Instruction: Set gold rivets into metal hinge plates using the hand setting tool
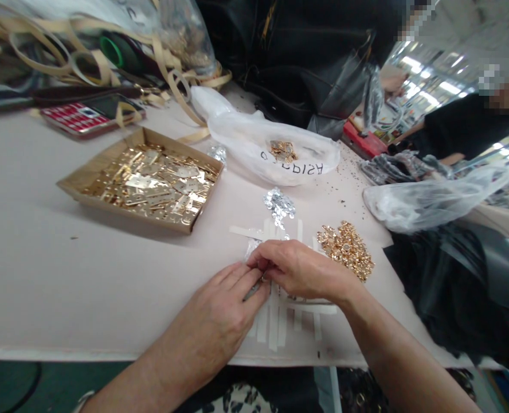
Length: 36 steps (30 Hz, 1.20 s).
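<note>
My left hand (226,307) and my right hand (295,269) meet over the near middle of the table, fingertips together. The fingers of both are closed on something small, mostly covered by them; a bit of metal shows between them. Under and around the hands lie pale tape strips (274,330) stuck to the table. Just beyond is a pile of silver washer-like discs (279,205). To the right of my right hand sits a heap of small gold metal pieces (347,248). A cardboard tray (86,201) of flat gold metal plates (160,182) stands to the left.
Behind the silver discs lies a white plastic bag (246,137) with gold pieces. A red-keyed calculator-like device (82,117) and tan strips (168,63) are at back left. Black bags (297,57) stand behind; dark sheets (447,287) lie right. Another person (456,126) is farther back.
</note>
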{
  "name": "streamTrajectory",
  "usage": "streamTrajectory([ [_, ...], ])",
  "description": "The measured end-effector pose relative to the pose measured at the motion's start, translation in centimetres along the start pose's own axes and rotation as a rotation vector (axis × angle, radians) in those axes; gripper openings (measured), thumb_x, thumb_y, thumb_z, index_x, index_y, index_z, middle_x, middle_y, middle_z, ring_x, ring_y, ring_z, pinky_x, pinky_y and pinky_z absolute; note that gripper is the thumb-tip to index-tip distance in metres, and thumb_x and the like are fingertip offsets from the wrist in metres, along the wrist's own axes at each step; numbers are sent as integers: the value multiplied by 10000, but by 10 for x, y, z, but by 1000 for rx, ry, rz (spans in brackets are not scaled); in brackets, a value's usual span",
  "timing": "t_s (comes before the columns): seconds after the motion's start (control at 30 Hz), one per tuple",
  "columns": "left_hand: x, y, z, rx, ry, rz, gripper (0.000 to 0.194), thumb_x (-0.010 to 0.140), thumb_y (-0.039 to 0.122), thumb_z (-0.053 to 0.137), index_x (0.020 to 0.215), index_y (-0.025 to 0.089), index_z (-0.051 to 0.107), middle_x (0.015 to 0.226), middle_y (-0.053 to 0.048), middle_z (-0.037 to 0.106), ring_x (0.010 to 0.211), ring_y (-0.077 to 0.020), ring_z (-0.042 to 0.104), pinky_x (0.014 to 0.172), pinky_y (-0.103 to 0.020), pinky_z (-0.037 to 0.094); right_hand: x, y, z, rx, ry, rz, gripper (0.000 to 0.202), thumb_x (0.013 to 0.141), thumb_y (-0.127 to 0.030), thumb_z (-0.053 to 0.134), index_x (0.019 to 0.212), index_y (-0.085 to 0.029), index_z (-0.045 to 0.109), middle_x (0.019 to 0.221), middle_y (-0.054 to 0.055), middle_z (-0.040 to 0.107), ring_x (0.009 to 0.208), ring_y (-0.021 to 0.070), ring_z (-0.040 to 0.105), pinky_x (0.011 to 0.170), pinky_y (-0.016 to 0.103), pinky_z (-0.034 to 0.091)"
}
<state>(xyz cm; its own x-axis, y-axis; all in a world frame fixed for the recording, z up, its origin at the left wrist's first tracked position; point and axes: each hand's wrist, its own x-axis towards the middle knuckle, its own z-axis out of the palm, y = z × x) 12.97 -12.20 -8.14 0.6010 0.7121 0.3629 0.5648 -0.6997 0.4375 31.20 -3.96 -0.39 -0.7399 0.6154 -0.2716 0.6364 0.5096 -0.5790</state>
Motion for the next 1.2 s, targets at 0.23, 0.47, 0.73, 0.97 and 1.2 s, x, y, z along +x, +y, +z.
streamTrajectory([
  [0.23,-3,0,2,43,59,25,365,975,97,416,1288,149,597,1323,-131,607,1279,-257,539,1112,-467,459,-16,-6,1,-190,110,50,304,888,-92,550,1132,-239,655,1043,75,712,919,214,656,806,330,497],
  [0.47,-1,1,0,83,114,42,342,966,78,386,1186,122,644,1305,-131,633,1221,-263,588,1065,-461,506,-99,17,25,-140,288,314,304,841,-258,744,1138,-285,687,1260,80,646,1148,278,600,1005,473,478],
  [0.73,-1,2,0,140,68,52,349,955,96,424,1239,121,627,1268,-107,660,1253,-239,561,1106,-439,463,-122,17,39,342,883,366,194,921,-327,640,1108,-286,677,1040,53,703,969,246,665,882,437,531],
  [0.97,-1,3,3,184,105,45,386,966,68,365,1244,126,625,1284,-92,665,1259,-222,563,1091,-418,472,-62,10,37,1441,1267,49,151,847,-394,615,777,-260,606,643,-40,493,577,122,511,688,329,540],
  [1.2,-2,4,-3,113,103,52,346,986,97,379,1222,121,631,1287,-99,660,1262,-238,565,1094,-435,470,-19,25,48,1661,1335,126,625,784,-428,717,578,-220,165,490,-127,95,424,62,67,416,200,248],
])
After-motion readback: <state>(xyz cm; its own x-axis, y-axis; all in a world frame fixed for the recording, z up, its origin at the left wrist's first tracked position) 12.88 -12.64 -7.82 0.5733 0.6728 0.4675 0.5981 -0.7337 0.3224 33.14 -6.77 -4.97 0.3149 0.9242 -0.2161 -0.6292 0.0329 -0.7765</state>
